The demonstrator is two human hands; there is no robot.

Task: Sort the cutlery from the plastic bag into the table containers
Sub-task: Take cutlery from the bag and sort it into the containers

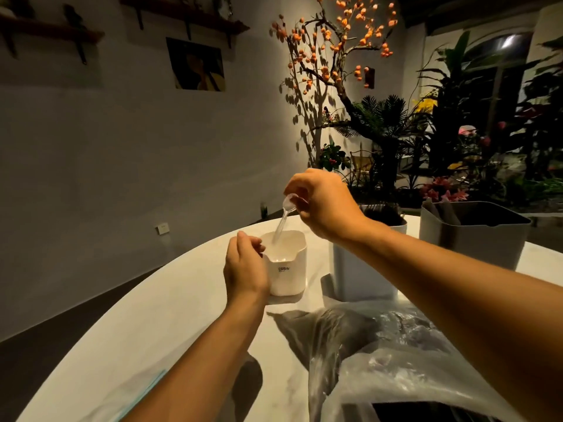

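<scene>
**Spoon lowered handle-first into the white container**

Near frame centre, the right hand [323, 202] pinches a clear plastic spoon [285, 216] by its bowl, so the handle points down into the small white container [288, 263]. The left hand [245, 266] curls round that container's side, likely steadying it. Two grey containers [362, 269] stand to the right on the table [152, 315]; the plastic bag [396, 354] lies at lower right, within easy reach.
</scene>
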